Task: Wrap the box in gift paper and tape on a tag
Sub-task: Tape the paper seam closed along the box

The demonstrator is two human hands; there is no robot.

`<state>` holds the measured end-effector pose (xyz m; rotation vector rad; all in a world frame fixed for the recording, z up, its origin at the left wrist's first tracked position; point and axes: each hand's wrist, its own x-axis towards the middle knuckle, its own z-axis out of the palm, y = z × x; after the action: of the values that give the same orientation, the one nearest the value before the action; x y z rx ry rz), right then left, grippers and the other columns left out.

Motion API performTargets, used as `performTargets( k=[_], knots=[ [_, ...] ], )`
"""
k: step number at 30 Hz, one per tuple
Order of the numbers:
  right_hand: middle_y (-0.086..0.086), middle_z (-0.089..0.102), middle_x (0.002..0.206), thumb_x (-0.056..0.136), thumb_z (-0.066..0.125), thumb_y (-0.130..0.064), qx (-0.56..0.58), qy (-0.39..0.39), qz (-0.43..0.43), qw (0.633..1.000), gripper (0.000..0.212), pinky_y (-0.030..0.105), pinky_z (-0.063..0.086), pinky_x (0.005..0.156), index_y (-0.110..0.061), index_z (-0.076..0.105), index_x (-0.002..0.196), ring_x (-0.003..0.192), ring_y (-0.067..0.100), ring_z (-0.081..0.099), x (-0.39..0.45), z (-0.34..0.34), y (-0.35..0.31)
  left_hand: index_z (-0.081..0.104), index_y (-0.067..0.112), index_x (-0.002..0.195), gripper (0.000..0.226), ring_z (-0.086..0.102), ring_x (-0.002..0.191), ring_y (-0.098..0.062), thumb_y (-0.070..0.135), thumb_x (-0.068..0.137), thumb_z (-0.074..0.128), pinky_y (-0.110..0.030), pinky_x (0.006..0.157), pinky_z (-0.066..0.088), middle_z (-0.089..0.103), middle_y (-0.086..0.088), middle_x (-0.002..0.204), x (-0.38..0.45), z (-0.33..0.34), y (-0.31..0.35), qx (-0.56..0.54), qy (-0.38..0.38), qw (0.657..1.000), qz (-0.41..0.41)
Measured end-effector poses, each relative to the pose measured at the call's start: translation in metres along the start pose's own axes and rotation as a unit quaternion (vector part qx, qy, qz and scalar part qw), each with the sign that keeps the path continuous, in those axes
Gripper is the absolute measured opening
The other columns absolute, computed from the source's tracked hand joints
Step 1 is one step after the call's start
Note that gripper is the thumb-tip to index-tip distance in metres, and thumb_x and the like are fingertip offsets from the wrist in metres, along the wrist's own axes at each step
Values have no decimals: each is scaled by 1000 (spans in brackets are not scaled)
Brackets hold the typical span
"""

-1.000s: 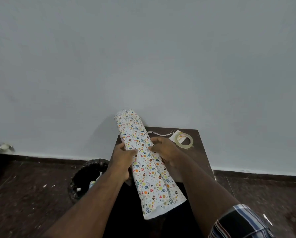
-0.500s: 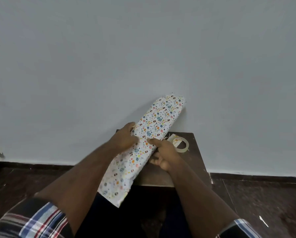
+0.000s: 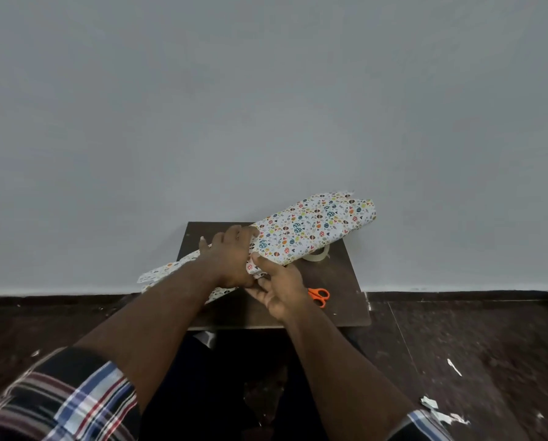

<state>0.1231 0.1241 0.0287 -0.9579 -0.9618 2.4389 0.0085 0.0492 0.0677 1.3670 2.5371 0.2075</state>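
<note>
A long box wrapped in white gift paper (image 3: 307, 232) with small coloured prints lies slantwise over the small dark table (image 3: 339, 300), its far end up and to the right near the wall. My left hand (image 3: 229, 256) lies over the middle of the parcel, fingers curled over its far edge. My right hand (image 3: 279, 286) holds the near edge from below, thumb on the paper. The left end of the paper (image 3: 161, 272) sticks out past the table. A clear tape roll (image 3: 317, 254) sits partly under the parcel. No tag shows.
Orange-handled scissors (image 3: 318, 296) lie on the table by my right wrist. The grey wall (image 3: 266, 106) stands right behind the table. Paper scraps (image 3: 441, 412) lie on the dark floor at the lower right.
The parcel has turned clockwise from pointing away from me to lying nearly crosswise, and lower onto the table. Both hands turned with it. The scissors have come into view.
</note>
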Motion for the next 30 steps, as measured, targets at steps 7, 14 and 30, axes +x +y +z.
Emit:
performTargets(
  k=[7, 14, 30],
  knots=[
    [0, 68, 125, 84, 82, -38, -495, 55, -76, 864, 54, 36, 57, 88, -14, 64, 130, 112, 16, 65, 1, -66, -29, 20, 40, 147, 105, 23, 145, -34, 47, 64, 82, -71, 115, 20, 21, 1, 154, 9, 7, -15, 16, 1, 1000, 1],
    [3, 53, 141, 95, 60, -32, -784, 116, -72, 605, 46, 46, 42, 107, -35, 56, 141, 133, 30, 42, 10, -95, -18, 17, 41, 150, 103, 18, 147, -33, 45, 67, 79, -73, 116, 14, 15, -1, 160, 10, 21, -18, 58, -8, 998, 22],
    [-2, 61, 92, 92, 46, -30, -808, -13, -82, 584, 10, 36, 49, 79, -24, 53, 87, 89, 24, 60, -52, -50, -18, 14, 42, 150, 101, 10, 152, -31, 45, 72, 77, -71, 118, 8, 10, -1, 164, 7, 43, -11, 107, -59, 989, 80]
  ],
)
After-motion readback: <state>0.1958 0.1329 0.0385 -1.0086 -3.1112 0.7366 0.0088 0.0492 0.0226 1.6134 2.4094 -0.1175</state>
